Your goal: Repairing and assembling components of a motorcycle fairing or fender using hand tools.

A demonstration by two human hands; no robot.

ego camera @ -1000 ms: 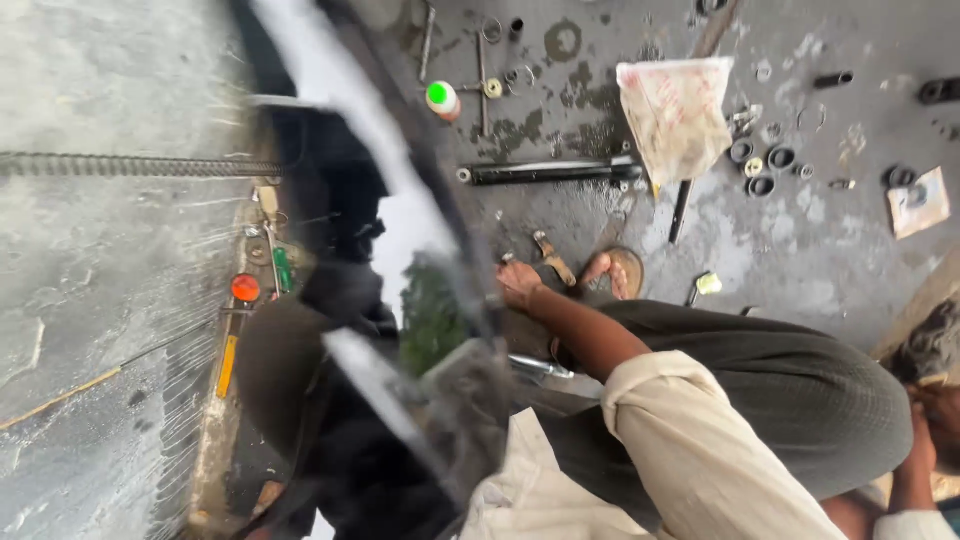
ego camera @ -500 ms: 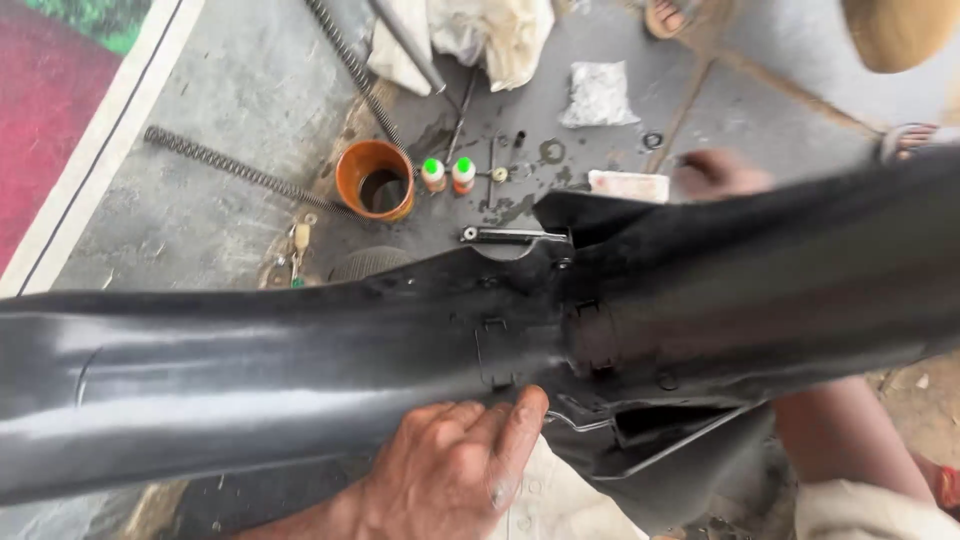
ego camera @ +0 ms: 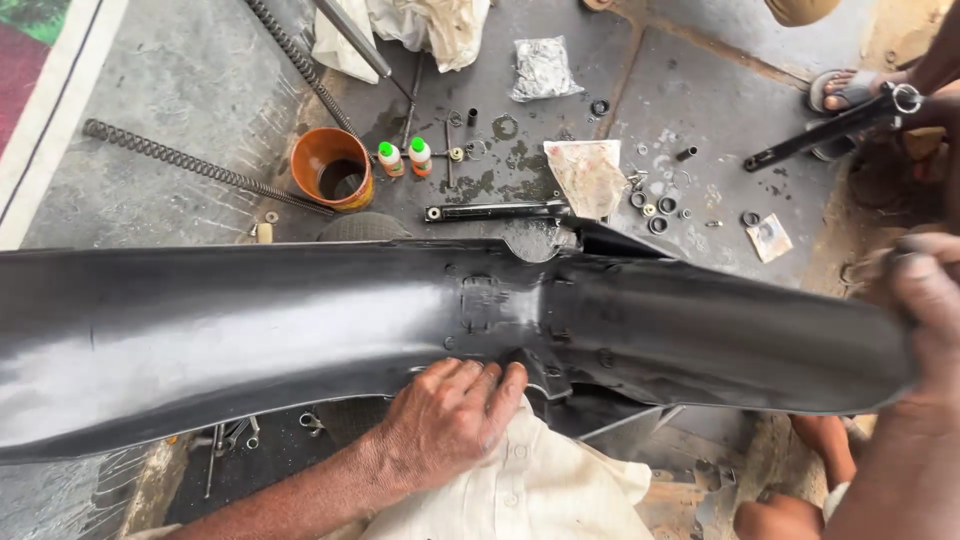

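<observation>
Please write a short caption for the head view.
Two hands, left and right, hold a long black fender.

Likely a repair workshop, oily concrete floor [ego camera: 700,110], loose springs [ego camera: 190,165], washers [ego camera: 655,205]

A long glossy black mudguard [ego camera: 300,330] spans the frame's middle from left edge to right; curved, lying lengthwise, ribbed bracket section at centre; dusty in places.

The long black mudguard [ego camera: 300,330] blocks your reach across the whole width. Beyond it, your way is crowded by the orange cup [ego camera: 332,168], two small bottles [ego camera: 405,157], a coil spring [ego camera: 190,165] and washers [ego camera: 655,205]; bare floor [ego camera: 150,90] opens far left.
</observation>
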